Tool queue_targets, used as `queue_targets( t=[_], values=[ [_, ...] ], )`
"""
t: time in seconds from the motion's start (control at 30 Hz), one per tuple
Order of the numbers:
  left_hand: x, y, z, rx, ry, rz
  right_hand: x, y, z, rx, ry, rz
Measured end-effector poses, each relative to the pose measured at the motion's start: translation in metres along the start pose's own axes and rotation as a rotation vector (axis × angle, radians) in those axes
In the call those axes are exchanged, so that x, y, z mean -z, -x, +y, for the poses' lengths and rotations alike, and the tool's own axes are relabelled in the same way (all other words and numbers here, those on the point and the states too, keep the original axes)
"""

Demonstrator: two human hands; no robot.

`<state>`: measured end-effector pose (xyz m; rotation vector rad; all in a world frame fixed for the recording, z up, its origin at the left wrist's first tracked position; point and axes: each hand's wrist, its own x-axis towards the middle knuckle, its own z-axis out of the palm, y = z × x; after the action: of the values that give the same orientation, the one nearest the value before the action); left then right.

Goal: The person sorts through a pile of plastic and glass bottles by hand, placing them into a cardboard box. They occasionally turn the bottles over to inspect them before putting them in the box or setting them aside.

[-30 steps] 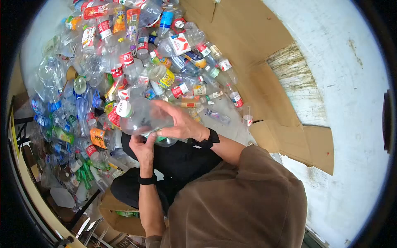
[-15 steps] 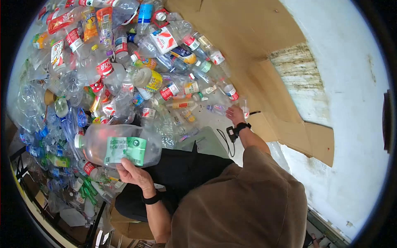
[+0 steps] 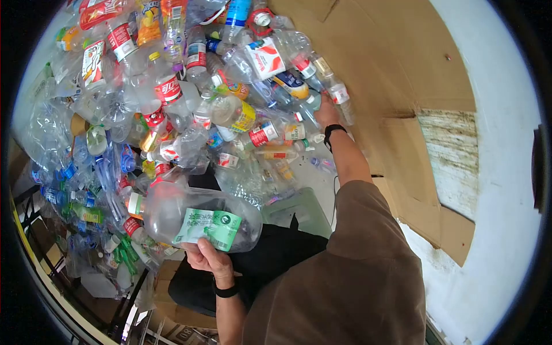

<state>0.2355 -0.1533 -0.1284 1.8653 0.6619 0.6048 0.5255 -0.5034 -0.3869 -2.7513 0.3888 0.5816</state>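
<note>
In the head view my left hand [image 3: 211, 260] is closed on a large clear plastic bottle [image 3: 172, 210] with a green label, thumb over the label's lower edge. The bottle lies sideways above my lap, its white cap to the left. My right hand [image 3: 327, 112] reaches into the right edge of a heap of plastic bottles, its fingers mostly hidden. It is right beside a clear bottle with a pale green label [image 3: 313, 102]. Just to its right lies a clear bottle with a red and white label [image 3: 339, 94].
The heap of empty bottles, many with red labels [image 3: 168, 90], fills the left and centre. Brown cardboard [image 3: 379, 63] lines the right side against a white wall [image 3: 500, 172]. A pale green plastic tub [image 3: 305, 208] stands by my knee. A dark metal frame [image 3: 129, 313] stands at lower left.
My right hand has moved up along the heap's right edge, away from the lower bottles. The left hand has shifted right in view with the large bottle still held, as the camera view moved.
</note>
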Motion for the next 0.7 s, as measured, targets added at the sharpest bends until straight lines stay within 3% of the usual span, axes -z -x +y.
queue_targets(
  t=[0.3, 0.5, 0.57, 0.7],
  values=[
    [-0.001, -0.002, -0.005, -0.04, -0.034, -0.018, 0.001, -0.003, 0.005, 0.024, 0.295, 0.009],
    [-0.011, -0.012, 0.01, -0.096, -0.021, 0.014, 0.037, 0.029, -0.007, 0.027, 0.174, -0.19],
    [-0.011, -0.014, 0.015, -0.112, -0.062, -0.008, 0.039, 0.038, -0.007, -0.017, 0.202, -0.162],
    [-0.01, -0.013, 0.022, -0.106, -0.072, 0.047, 0.061, 0.082, -0.007, 0.066, -0.132, -0.108]
  ],
)
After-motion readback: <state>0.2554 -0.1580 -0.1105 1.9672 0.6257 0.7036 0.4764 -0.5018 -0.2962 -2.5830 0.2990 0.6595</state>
